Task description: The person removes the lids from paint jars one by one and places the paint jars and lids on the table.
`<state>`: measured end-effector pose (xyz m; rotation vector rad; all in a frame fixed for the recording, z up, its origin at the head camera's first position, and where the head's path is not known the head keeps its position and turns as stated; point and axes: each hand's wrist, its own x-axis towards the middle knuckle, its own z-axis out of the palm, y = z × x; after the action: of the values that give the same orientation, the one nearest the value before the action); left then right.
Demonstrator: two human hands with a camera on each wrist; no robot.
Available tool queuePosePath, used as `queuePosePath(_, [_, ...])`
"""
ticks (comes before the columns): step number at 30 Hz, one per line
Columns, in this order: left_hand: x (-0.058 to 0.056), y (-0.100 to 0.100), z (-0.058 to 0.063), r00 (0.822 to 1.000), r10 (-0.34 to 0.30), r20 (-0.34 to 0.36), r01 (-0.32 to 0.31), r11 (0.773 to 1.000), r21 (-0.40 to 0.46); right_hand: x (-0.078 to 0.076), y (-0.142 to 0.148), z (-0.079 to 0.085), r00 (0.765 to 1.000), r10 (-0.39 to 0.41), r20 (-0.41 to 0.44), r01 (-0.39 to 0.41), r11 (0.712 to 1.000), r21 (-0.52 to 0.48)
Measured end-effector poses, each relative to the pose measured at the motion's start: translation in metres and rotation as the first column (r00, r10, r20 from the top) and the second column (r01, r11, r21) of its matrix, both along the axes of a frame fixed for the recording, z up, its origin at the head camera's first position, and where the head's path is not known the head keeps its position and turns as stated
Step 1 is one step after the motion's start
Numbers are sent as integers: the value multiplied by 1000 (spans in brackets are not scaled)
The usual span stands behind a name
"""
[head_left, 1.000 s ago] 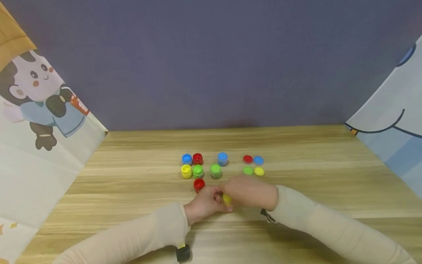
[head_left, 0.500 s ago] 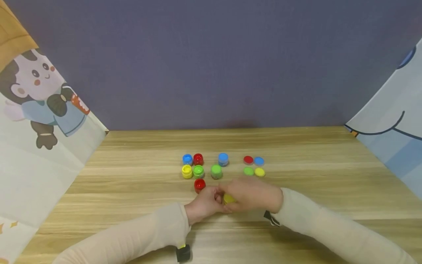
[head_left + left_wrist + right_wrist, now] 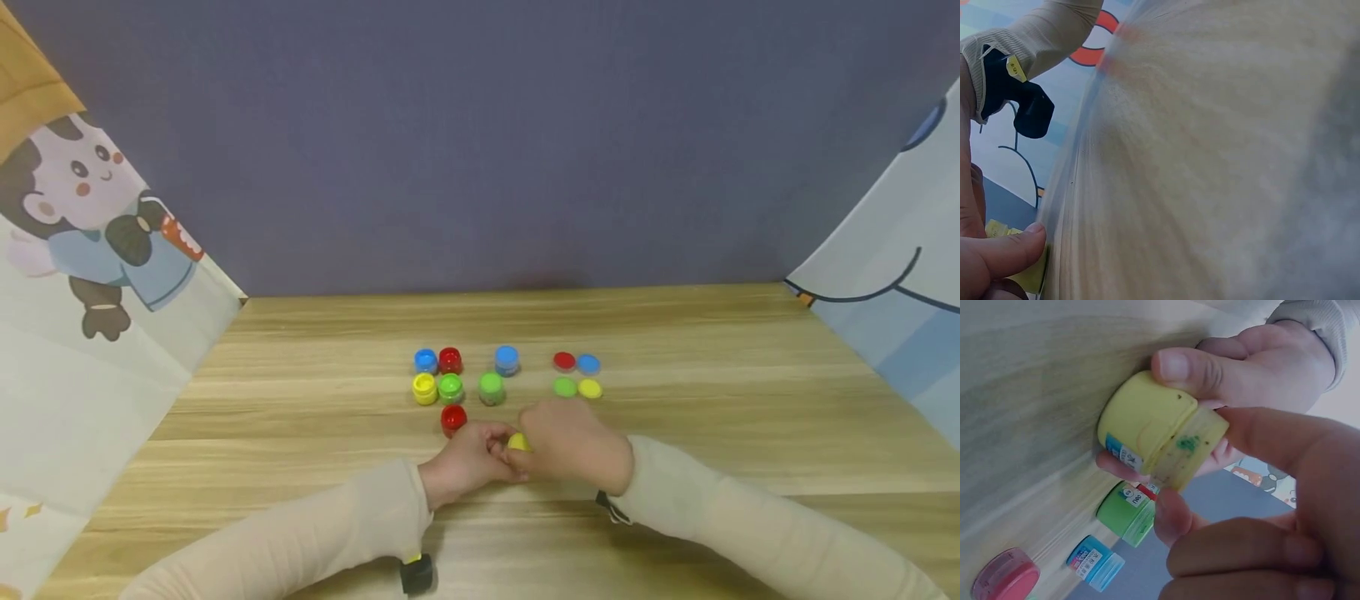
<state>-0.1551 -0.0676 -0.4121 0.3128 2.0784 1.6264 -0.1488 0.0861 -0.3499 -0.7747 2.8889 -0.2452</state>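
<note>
A yellow paint jar (image 3: pixel 1141 425) with a translucent-sided lid (image 3: pixel 1190 447) stands between the two hands. The left hand (image 3: pixel 472 454) grips the jar's body, its thumb pressed along the side in the right wrist view. From above, the right hand (image 3: pixel 573 442) pinches the lid's edge between thumb and forefinger, other fingers curled. In the head view only the yellow lid top (image 3: pixel 518 443) shows between the hands. Just beyond the left hand sits an open red jar (image 3: pixel 453 419). The left wrist view catches the left thumb (image 3: pixel 1013 250) against the yellow jar.
Open blue (image 3: pixel 425 361), red (image 3: pixel 450 360), yellow (image 3: pixel 424 389) and green jars (image 3: pixel 451 389) stand grouped behind. Lidded blue (image 3: pixel 506 361) and green jars (image 3: pixel 491 388) are right of them. Loose red (image 3: pixel 564 362), blue (image 3: pixel 588 364), green (image 3: pixel 565 387) and yellow lids (image 3: pixel 590 388) lie farther right.
The right hand has twisted back and forth at the yellow lid, uncovering more of its top now. The left hand stays in place on the jar, and the other jars and lids have not moved.
</note>
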Motion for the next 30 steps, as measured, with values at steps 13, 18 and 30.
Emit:
queuePosePath(13, [0, -1, 1, 1000, -4, -26, 3, 1000, -18, -2, 2, 1, 994, 101, -38, -101, 995, 22])
queuePosePath(18, [0, -2, 2, 999, -14, -45, 13, 1000, -24, -3, 4, 1, 988, 155, -14, -155, 987, -34])
queuePosePath(30, [2, -1, 4, 998, -16, -59, 13, 999, -37, -8, 11, 5, 966, 248, 66, -245, 968, -56])
